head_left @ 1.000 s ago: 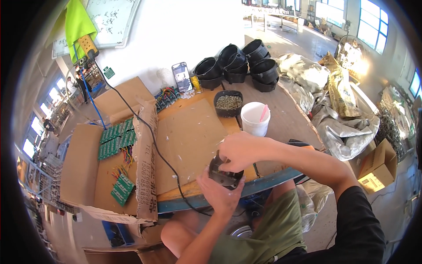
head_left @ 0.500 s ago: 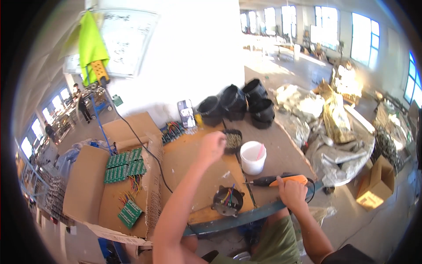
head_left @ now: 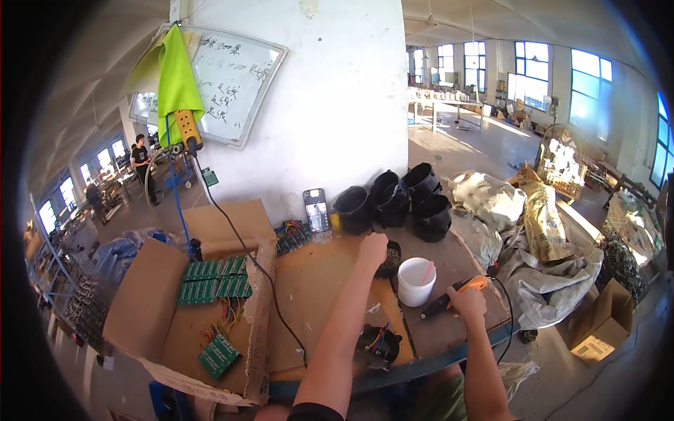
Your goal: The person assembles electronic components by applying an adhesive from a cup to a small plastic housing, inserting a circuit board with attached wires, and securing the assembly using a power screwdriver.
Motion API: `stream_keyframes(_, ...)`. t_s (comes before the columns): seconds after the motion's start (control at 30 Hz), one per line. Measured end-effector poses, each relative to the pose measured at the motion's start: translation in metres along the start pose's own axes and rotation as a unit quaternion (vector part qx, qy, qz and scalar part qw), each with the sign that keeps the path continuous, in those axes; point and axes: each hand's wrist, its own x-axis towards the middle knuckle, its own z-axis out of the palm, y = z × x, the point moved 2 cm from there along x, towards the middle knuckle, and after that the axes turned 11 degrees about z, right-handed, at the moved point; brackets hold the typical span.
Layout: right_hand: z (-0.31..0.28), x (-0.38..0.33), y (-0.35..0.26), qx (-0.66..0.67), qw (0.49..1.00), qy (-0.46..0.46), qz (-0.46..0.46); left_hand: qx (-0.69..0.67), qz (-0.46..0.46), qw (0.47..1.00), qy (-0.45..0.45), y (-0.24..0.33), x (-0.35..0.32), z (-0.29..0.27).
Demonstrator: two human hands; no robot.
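My right hand (head_left: 469, 303) grips an orange and black corded electric screwdriver (head_left: 441, 304) over the right front of the table, its tip slanting down to the left. My left hand (head_left: 374, 248) is closed at the left edge of a small black dish of tiny parts (head_left: 390, 261); what its fingers hold, if anything, is hidden. Nearer me, a round black housing (head_left: 380, 346) with coloured wires inside lies by the table's front edge. A white tub (head_left: 416, 283) with a pink stick leaning in it stands between the dish and the screwdriver.
On the left, an open cardboard box (head_left: 175, 342) holds green circuit boards (head_left: 215, 281) with wires. Several black round housings (head_left: 390, 200) stand at the back beside a propped phone (head_left: 317, 210). A black cable (head_left: 247, 256) crosses the box. Sacks (head_left: 537, 274) lie on the right.
The whole view has shifted, with the scene now lower and further right. My left hand has lowered against the dish of parts. The screwdriver's tip has swung down toward me.
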Motion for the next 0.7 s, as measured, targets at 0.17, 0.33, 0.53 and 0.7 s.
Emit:
stream_keyframes(0.17, 0.024, 0.039, 0.029, 0.168, 0.983, -0.069, 0.013, -0.062, -0.056, 0.994, 0.067, -0.003, -0.003, -0.004)
stream_keyframes(0.33, 0.012, 0.005, 0.054, 0.501, 0.85, -0.072, -0.142, -0.243, -0.112, 0.954, 0.134, -0.028, -0.034, -0.024)
stream_keyframes(0.53, -0.069, -0.074, 0.042, 0.835, 0.415, -0.361, -0.018, -0.786, -0.226, 0.537, 0.209, 0.023, -0.128, -0.099)
stream_keyframes(0.7, -0.075, -0.127, 0.021, 0.871, 0.397, -0.271, -0.101, -0.825, -0.289, 0.422, 0.239, 0.088, -0.284, -0.139)
